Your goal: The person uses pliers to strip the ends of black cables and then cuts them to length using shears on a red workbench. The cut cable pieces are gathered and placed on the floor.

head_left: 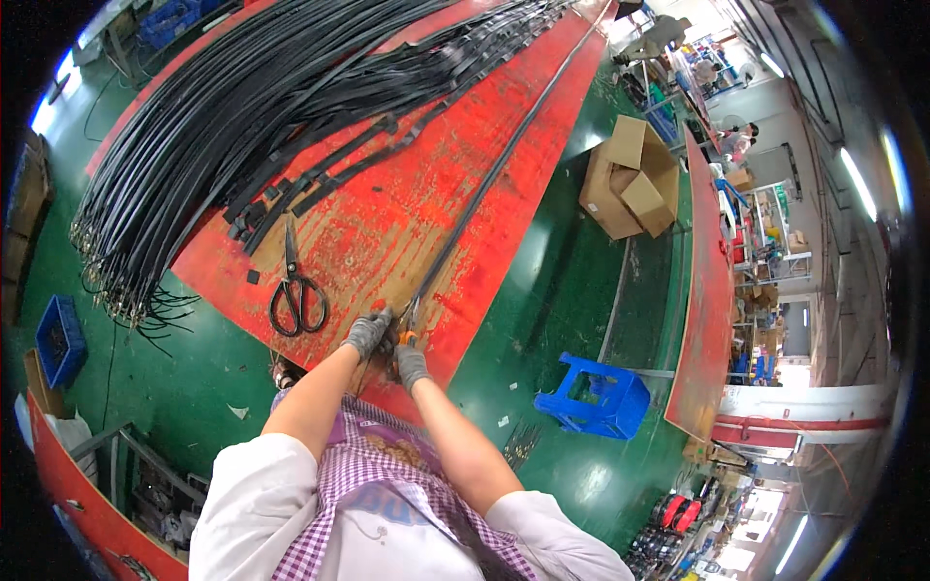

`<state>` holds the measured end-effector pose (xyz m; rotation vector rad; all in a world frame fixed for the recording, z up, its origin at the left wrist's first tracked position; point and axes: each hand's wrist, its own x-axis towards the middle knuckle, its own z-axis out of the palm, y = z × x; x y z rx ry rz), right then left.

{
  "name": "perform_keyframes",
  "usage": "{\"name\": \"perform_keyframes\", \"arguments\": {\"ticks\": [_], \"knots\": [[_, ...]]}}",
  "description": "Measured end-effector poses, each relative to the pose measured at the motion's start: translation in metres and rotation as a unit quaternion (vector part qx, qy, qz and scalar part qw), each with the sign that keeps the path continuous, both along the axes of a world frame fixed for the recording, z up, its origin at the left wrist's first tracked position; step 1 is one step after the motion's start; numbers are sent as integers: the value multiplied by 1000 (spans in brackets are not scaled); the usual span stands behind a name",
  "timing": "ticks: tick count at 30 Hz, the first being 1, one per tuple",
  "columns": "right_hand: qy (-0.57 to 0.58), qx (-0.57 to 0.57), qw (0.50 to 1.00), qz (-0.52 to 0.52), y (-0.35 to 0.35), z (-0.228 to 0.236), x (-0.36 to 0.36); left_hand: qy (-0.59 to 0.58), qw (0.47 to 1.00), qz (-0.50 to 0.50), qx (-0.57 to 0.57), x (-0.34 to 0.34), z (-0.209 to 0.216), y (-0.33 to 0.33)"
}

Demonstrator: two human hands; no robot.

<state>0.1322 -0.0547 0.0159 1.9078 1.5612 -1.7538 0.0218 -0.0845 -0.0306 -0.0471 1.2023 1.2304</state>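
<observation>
The person's left hand [367,332], in a grey glove, works at the near right corner of the red table [504,247]. The right hand [411,362], also gloved, is just beside it, nearer the table's right edge. A long black cable [475,198] lies with its near end at the two hands and stretches beside the right edge toward the table's far end. The right hand's fingers are curled around an orange-handled tool [409,339], whose metal tip points toward the far end, beside the cable. The left hand's fingers are bent and drawn together near the cable's end; whether they pinch it cannot be told, since the glove and dark material overlap there.

To the left of the left hand, black-handled scissors [293,279] lie near the table's near edge, their handle loops toward that edge and their blades toward the far end. Beyond them are short black strips [334,182]. A thick bundle of black cables [223,136] covers much of the table's left side, its ends hanging past the left edge. On the green floor off the right edge stand an open cardboard box [596,194] and a blue stool [620,405].
</observation>
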Motion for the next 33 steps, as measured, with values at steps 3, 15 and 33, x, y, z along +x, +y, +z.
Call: {"name": "perform_keyframes", "arguments": {"ticks": [3,15,33], "knots": [[-18,13,998,-51,-7,-11,5,72,997,16,-24,8,21,2],[-74,127,976,164,-8,-50,14,125,991,-49,-2,-2,55,-5],[60,-62,988,-127,-40,-7,1,108,994,17,15,0,16,-5]]}}
